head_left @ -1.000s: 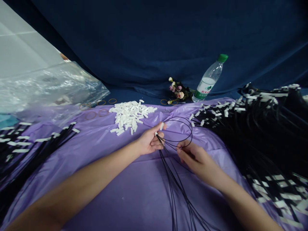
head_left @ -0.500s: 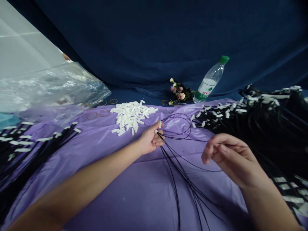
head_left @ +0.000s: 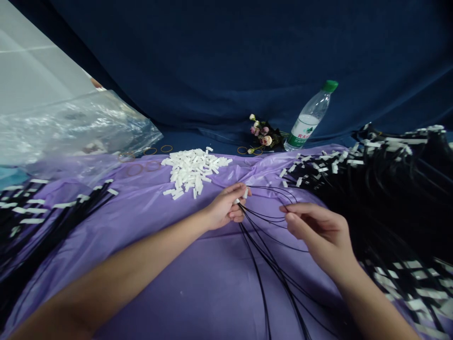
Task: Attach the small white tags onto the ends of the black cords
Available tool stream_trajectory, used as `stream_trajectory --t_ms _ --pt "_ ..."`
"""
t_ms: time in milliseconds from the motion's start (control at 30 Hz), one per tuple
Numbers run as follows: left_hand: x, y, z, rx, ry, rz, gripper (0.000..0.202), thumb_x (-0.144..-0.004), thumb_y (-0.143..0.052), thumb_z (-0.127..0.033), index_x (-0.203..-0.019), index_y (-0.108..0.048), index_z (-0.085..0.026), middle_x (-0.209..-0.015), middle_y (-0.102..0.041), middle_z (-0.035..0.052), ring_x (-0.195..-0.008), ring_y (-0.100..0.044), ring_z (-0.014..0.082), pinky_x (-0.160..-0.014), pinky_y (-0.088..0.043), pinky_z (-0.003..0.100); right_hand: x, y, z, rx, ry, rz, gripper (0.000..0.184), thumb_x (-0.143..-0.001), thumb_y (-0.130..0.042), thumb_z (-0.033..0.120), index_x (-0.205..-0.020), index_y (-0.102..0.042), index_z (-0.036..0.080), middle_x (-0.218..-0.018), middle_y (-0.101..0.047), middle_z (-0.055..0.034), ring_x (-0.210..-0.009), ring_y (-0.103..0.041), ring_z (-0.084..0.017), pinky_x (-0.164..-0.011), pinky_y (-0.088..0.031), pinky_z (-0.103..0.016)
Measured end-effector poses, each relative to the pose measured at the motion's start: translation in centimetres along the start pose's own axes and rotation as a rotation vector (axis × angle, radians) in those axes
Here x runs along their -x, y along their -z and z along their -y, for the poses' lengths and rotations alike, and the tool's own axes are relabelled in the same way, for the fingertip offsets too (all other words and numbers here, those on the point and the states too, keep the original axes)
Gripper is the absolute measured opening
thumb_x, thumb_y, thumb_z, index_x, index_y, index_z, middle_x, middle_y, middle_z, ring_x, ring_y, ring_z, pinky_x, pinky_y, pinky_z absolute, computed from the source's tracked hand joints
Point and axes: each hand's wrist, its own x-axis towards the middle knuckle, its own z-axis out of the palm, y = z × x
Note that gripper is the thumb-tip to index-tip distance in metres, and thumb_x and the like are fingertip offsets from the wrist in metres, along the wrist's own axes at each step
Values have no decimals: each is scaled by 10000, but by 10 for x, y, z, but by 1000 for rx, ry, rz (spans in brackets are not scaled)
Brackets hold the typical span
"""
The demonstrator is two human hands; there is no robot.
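Our left hand (head_left: pixel 226 208) grips the looped cords (head_left: pixel 269 215) by their white tips, right hand (head_left: pixel 318 231) pinching a loop just beside it.

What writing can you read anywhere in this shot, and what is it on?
Water bottle: its green-and-white label carries print and a logo, too small and blurred to read.
White tags on the black cords: no print can be made out.
Loose white pieces: no print can be made out.
Nothing else shows text.
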Motion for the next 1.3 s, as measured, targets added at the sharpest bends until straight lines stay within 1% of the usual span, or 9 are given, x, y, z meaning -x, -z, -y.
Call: stream_trajectory --t_ms 67,100,233,600,833,1033,1167,1233,1300 --pt "0 1 0 -16 2 41 197 -887 -567 -387 -844 -520 -201 -479 -331 -109 -315 -201 27 -349 -276 161 0 -1 -1 260 61 -21 61 -838 -674 251 -842 -726 218 -723 -689 -23 -599 -599 -131 -533 -465 -245" --pt "0 2 1 -23 3 61 197 -887 -566 -387 -850 -523 -198 -479 -341 -109 -316 -203 27 -350 -287 162 -1 -1 -2 348 89 -21 75 -841 -663 248 -817 -722 209 -712 -686 -22 -596 -596 -132 -543 -463 -249" --pt "1 2 1 -21 4 86 185 -895 -552 -370 -855 -524 -192 -499 -378 -108 -315 -205 23 -348 -306 160 -4 -2 -2 496 145 -32 117 -845 -637 236 -756 -705 202 -597 -621 14 -502 -527 -107 -509 -421 -240" --pt "2 2 0 -14 8 94 183 -902 -541 -374 -841 -511 -204 -502 -385 -108 -316 -190 20 -339 -291 152 -4 1 -6 525 185 15 102 -845 -634 201 -775 -707 201 -607 -628 26 -526 -538 -98 -521 -408 -232" --pt "3 2 0 -36 5 106 192 -906 -532 -390 -838 -512 -212 -486 -337 -111 -320 -185 22 -349 -288 155 -5 0 -6 528 183 28 88 -838 -645 188 -781 -710 201 -599 -618 35 -527 -532 -88 -519 -399 -220" --pt "3 1 3 -86 -18 90 229 -894 -548 -428 -850 -527 -204 -522 -373 -100 -327 -209 12 -348 -288 154 -3 1 -7 458 110 13 90 -845 -648 223 -782 -710 206 -631 -643 29 -528 -543 -86 -503 -407 -207" --pt "4 0 4 -139 -38 97 248 -861 -602 -434 -844 -540 -194 -504 -318 -107 -339 -219 16 -352 -303 158 -2 0 -10 414 45 -53 85 -857 -646 265 -843 -702 203 -624 -615 29 -508 -513 -86 -480 -405 -206" --pt "4 -1 4 -157 -41 97 253 -849 -618 -431 -838 -541 -190 -518 -326 -103 -343 -232 15 -355 -312 162 -2 -1 -11 437 79 -79 98 -863 -639 243 -929 -695 198 -588 -557 42 -484 -472 -80 -462 -389 -203" --pt "4 -1 4 -180 -38 96 255 -850 -616 -429 -834 -542 -186 -546 -350 -96 -346 -247 9 -359 -317 164 -2 -3 -11 489 187 -88 125 -860 -638 197 -975 -687 187 -598 -549 42 -489 -472 -75 -474 -400 -200"
